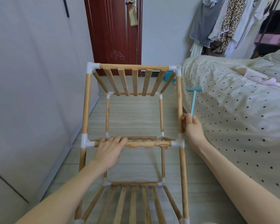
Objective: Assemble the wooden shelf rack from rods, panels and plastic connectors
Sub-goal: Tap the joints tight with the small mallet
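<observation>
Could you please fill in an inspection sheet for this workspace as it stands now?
Surface: pale tiled floor; the rack stands on it.
Job's things: rack of wooden rods, white connectors at the corners, three slatted panels in place; teal mallet held head up beside the right rod.
Clutter: a teal thing on the floor behind the rack, too hidden to name.
Grippers: left hand grips the middle front rod; right hand holds the mallet's handle.
Cables: nothing seen.
Surroundings: wall at left, dark red door ahead, bed with dotted cover at right, hanging clothes behind it.
</observation>
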A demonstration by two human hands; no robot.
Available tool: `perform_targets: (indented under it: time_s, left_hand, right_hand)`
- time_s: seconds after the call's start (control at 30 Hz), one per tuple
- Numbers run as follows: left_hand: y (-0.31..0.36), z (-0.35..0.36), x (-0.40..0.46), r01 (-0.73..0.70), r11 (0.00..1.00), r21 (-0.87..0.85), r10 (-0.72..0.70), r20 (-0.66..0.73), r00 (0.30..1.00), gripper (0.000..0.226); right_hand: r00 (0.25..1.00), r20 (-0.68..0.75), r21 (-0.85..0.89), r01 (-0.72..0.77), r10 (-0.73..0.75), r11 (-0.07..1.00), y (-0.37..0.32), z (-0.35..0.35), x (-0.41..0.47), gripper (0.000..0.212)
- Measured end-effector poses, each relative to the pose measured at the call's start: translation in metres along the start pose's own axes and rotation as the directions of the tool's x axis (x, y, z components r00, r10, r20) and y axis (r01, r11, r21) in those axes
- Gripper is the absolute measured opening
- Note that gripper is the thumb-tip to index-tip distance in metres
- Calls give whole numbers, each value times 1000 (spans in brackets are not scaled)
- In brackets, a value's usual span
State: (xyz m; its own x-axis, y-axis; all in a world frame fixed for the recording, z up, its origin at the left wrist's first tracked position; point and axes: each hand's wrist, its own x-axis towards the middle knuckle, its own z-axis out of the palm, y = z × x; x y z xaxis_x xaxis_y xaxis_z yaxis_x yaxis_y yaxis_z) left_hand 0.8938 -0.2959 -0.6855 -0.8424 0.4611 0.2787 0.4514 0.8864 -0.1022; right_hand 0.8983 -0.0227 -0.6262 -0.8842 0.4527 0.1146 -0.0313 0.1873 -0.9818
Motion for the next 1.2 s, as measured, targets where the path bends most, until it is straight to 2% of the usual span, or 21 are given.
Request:
perform_targets:
  time_s: [0.1, 0.27, 0.37, 0.4, 0.43, 0.47, 0.53, 0.57, 0.63, 0.7, 0.73, 0.77, 0.83, 0.87, 0.9, 0.97, 1.0, 1.07, 1.13, 1.17, 1.2]
  left_hand:
    - [-1, 1, 1, 23, 1000, -12, -23, 3, 1000, 25]
    - [2, 4, 9, 83, 996, -36, -82, 19, 996, 22]
    - [2, 5, 12, 91, 994, -60, -90, 16, 996, 20]
    - [2, 5, 13, 96, 993, -62, -95, 13, 995, 20]
    - [2, 4, 13, 102, 993, -58, -102, 14, 995, 20]
    - [3, 3, 12, 109, 993, -51, -108, 27, 994, 20]
    - [4, 4, 11, 107, 993, -48, -105, 44, 993, 20]
    - [4, 5, 11, 103, 994, -44, -101, 40, 994, 20]
    - [3, 6, 13, 107, 993, -52, -106, 26, 994, 20]
    - [2, 6, 15, 103, 993, -62, -101, 34, 994, 20]
    - [2, 6, 15, 105, 993, -62, -103, 29, 994, 20]
    - [1, 6, 15, 115, 992, -57, -114, 30, 993, 20]
    - [0, 6, 17, 128, 990, -50, -126, 51, 991, 20]
    - [0, 8, 17, 127, 991, -46, -124, 55, 991, 20]
    - [0, 9, 18, 127, 991, -42, -125, 49, 991, 20]
    - [-1, 10, 20, 133, 990, -43, -130, 61, 990, 19]
    - [-1, 10, 20, 130, 991, -44, -127, 64, 990, 19]
    - [-1, 9, 19, 131, 991, -41, -128, 60, 990, 18]
    - [-1, 8, 19, 137, 990, -32, -134, 80, 988, 18]
    - [0, 9, 18, 132, 991, -24, -129, 81, 988, 18]
    - [0, 10, 19, 129, 991, -20, -127, 66, 990, 18]
  right_hand:
    - [989, -33, -137, 138, -144, 981, 18, -24, -29, 28]
    - [942, 234, -596, 334, -239, 731, 43, -69, -68, 23]
    - [865, -56, -510, 404, -499, 759, 34, -74, -77, 24]
    - [846, -134, -468, 405, -516, 785, 34, -74, -84, 22]
    - [870, -106, -466, 384, -481, 797, 41, -72, -88, 17]
    - [938, 53, -536, 315, -341, 783, 52, -70, -94, 15]
    - [958, 283, -692, 235, -43, 682, 75, -70, -106, 17]
    - [960, 264, -673, 255, -96, 694, 79, -70, -104, 18]
    - [925, 26, -485, 343, -379, 804, 66, -70, -99, 21]
    - [869, -87, -370, 426, -487, 826, 56, -69, -98, 23]
    - [889, -11, -369, 422, -458, 828, 54, -67, -98, 23]
    - [933, 144, -443, 358, -329, 822, 56, -66, -98, 24]
    - [906, 423, -623, 287, 5, 728, 63, -69, -98, 28]
    - [900, 435, -600, 287, 3, 747, 63, -71, -95, 29]
    - [915, 386, -538, 328, -119, 776, 60, -72, -91, 31]
    - [876, 130, -414, 473, -464, 777, 52, -70, -94, 36]
    - [849, 21, -379, 495, -528, 782, 51, -70, -97, 34]
    - [911, 38, -460, 380, -410, 802, 56, -67, -103, 30]
    - [962, 250, -714, 257, -106, 652, 69, -71, -106, 24]
    - [967, 233, -737, 245, -104, 630, 75, -73, -103, 22]
    - [964, 149, -698, 260, -220, 667, 76, -74, -99, 21]
